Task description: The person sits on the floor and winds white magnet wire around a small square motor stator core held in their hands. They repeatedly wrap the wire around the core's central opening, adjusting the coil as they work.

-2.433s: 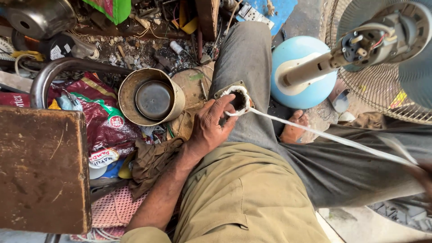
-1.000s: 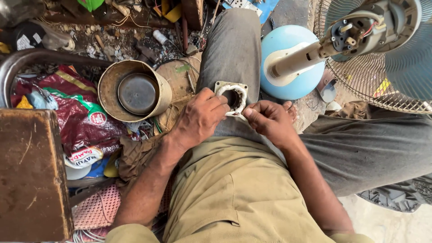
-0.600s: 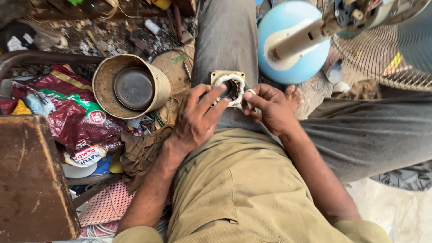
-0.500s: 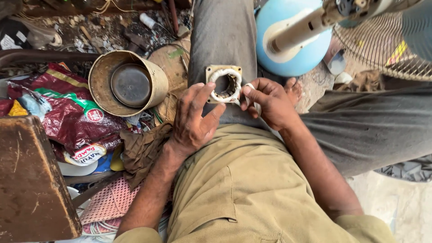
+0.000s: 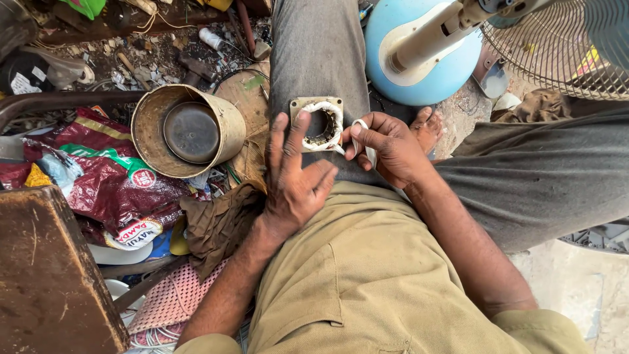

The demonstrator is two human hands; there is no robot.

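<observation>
A square metal motor stator [image 5: 319, 123] with a round bore rests on my grey trouser leg. White tape is wound round its coil ring. My left hand [image 5: 295, 180] lies just below and left of it, fingers spread, the index and middle fingertips touching its lower left edge. My right hand [image 5: 388, 145] sits to the stator's right and pinches a loop of the white tape [image 5: 362, 134] that runs to the winding.
A rusty tin can [image 5: 187, 131] lies on its side to the left. Red plastic bags [image 5: 108, 177], a brown rag [image 5: 219, 223] and a dark wooden board [image 5: 49, 275] crowd the left. A blue fan base [image 5: 426, 59] and its wire guard [image 5: 557, 46] stand at upper right.
The long stretch of tape pulled out to the right has been drawn in. My right hand came to the stator. My left hand has loosened from the stator and spread its fingers.
</observation>
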